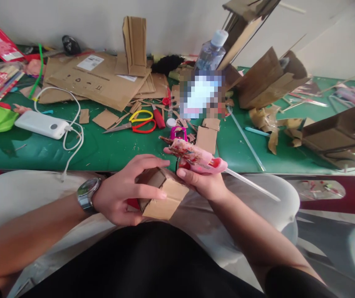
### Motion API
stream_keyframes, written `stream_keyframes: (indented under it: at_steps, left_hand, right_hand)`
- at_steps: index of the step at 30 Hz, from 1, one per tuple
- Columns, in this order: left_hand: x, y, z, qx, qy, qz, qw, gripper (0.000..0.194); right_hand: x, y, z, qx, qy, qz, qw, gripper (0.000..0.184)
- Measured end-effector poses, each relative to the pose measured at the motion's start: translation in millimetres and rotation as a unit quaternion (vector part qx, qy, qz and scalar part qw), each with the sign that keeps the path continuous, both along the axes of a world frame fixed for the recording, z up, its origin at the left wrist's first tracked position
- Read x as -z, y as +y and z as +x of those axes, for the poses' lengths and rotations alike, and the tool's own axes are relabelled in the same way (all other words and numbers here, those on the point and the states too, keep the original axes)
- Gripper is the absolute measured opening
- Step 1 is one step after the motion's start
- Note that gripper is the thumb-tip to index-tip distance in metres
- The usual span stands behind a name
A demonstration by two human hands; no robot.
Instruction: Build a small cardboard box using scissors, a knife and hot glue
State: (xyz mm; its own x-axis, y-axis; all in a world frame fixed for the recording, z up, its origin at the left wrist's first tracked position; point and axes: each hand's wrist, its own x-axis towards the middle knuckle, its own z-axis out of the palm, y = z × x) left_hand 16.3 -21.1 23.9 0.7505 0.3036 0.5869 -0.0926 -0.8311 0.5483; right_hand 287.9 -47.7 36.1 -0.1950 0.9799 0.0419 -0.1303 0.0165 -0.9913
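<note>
My left hand, with a metal watch on its wrist, is wrapped round a small folded cardboard box held over my lap. A pink hot glue gun is gripped in my right hand, its nozzle pointing to the upper left. Brown residue and glue coat the front of the gun. From its rear sticks a long clear glue stick. The gun sits just above the box's right side; whether they touch is hard to tell.
On the green bench lie scissors, a white power bank with a cable, and flat cardboard. A plastic bottle stands at the back. Cardboard structures rise at right. White stools are below the edge.
</note>
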Motion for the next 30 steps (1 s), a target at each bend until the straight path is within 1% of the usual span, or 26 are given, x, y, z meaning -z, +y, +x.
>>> stream_keyframes:
  at_steps: [4, 8, 11, 14, 15, 17, 19, 20, 23, 25, 28, 30]
  left_hand:
    - [-1.0, -3, -2, -0.017, 0.001, 0.033, 0.999, 0.053]
    - [-6.7, -7, -3, -0.071, -0.001, 0.057, 0.996, 0.039]
    - [-8.7, -5, -4, -0.096, -0.012, 0.097, 0.991, 0.043]
    - [-5.5, -1, -5, -0.113, -0.038, 0.131, 0.984, 0.045]
    - [-4.0, 1, -5, -0.121, -0.044, 0.122, 0.984, 0.048]
    - [-2.1, 3, -6, -0.132, -0.050, 0.076, 0.987, 0.064]
    - [-2.2, 3, -5, -0.139, -0.045, 0.024, 0.989, 0.080]
    - [-2.9, 3, -5, -0.141, -0.043, 0.009, 0.989, 0.085]
    - [-4.5, 2, -3, -0.138, -0.037, 0.003, 0.990, 0.089]
    - [-3.6, 1, -2, -0.132, -0.042, -0.008, 0.990, 0.089]
    - [0.4, -2, -2, -0.125, -0.060, -0.050, 0.989, 0.087]
    - [3.0, -5, -2, -0.130, -0.068, -0.086, 0.985, 0.087]
  right_hand:
    - [-4.4, 1, 3, 0.014, -0.043, 0.022, 0.999, 0.056]
    - [-5.2, 1, 4, 0.012, -0.056, 0.048, 0.997, 0.053]
    - [-5.9, 0, 8, 0.013, -0.056, 0.064, 0.996, 0.044]
    - [-8.7, -1, 16, -0.003, -0.050, 0.064, 0.997, 0.035]
    - [-10.0, -1, 18, -0.013, -0.049, 0.062, 0.997, 0.034]
    - [-12.3, -1, 20, -0.028, -0.049, 0.061, 0.996, 0.029]
    - [-13.4, 0, 20, -0.026, -0.056, 0.075, 0.995, 0.029]
    - [-13.4, 1, 19, -0.023, -0.061, 0.089, 0.994, 0.030]
    - [-11.4, 3, 12, -0.021, -0.087, 0.135, 0.987, 0.032]
    - [-8.7, 3, 8, -0.036, -0.095, 0.158, 0.982, 0.036]
    - [-3.6, 0, 1, -0.069, -0.090, 0.163, 0.980, 0.054]
    - [0.1, -2, -3, -0.086, -0.075, 0.151, 0.982, 0.065]
